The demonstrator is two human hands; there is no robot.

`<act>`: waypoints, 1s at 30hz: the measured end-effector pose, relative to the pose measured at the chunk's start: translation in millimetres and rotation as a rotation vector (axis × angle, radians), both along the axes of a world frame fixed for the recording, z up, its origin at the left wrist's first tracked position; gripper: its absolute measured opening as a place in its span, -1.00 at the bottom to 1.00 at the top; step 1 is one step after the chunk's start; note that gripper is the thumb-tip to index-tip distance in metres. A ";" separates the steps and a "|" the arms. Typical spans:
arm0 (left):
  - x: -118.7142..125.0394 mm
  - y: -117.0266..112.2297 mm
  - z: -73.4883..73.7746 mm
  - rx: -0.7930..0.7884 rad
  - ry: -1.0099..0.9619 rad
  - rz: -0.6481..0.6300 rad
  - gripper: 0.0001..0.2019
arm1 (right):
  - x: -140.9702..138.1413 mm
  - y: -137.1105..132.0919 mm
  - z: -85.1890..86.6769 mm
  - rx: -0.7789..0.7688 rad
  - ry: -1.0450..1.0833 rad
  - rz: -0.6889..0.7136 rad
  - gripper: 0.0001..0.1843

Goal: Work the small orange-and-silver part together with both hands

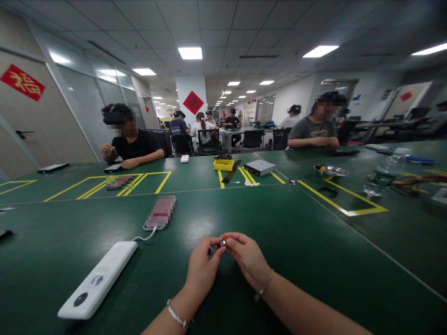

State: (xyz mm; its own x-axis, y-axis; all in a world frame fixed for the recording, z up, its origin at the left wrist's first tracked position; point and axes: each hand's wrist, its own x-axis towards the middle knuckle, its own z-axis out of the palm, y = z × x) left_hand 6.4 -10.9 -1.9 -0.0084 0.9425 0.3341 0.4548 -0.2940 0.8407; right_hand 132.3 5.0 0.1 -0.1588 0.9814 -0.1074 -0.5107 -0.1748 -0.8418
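Note:
Just above the green table (279, 232), both my hands meet fingertip to fingertip around a small part with orange and silver bits (223, 242). Thumb and fingers of my left hand (203, 261) pinch its dark and silver end. On the other side, my right hand (248, 257) pinches the orange end. Fingers cover most of the part, and it is too small for me to name its kind. Left of my hands, a phone (160, 211) lies on the table, joined by a white cable (148, 236) to a long white power bank (99, 279).
Farther off stand a yellow tray (223, 165), a grey box (260, 167) and a metal bowl (331, 172). A plastic bottle (389, 170) and cables (419, 181) are at the right. Yellow tape (363, 212) marks the tabletop. Two people sit across the table.

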 end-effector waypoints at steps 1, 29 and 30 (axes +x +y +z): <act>0.2 -0.3 0.0 0.009 0.002 0.011 -0.81 | -1.1 -1.2 -0.5 0.001 0.000 -0.003 -0.69; -7.7 4.8 -6.0 0.088 0.124 0.061 -0.65 | 58.0 15.2 28.7 -0.010 0.082 -0.039 -0.73; -9.7 6.2 -6.7 0.068 0.095 0.072 -0.68 | 72.2 21.0 32.5 0.020 0.080 -0.063 -0.75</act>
State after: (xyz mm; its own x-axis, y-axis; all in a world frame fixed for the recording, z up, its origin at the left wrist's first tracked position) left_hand -3.3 -4.7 -8.6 -0.0402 0.9157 0.3999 0.5535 -0.3129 0.7718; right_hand 204.6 26.1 32.6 -0.1041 0.9916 -0.0773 -0.5858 -0.1240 -0.8009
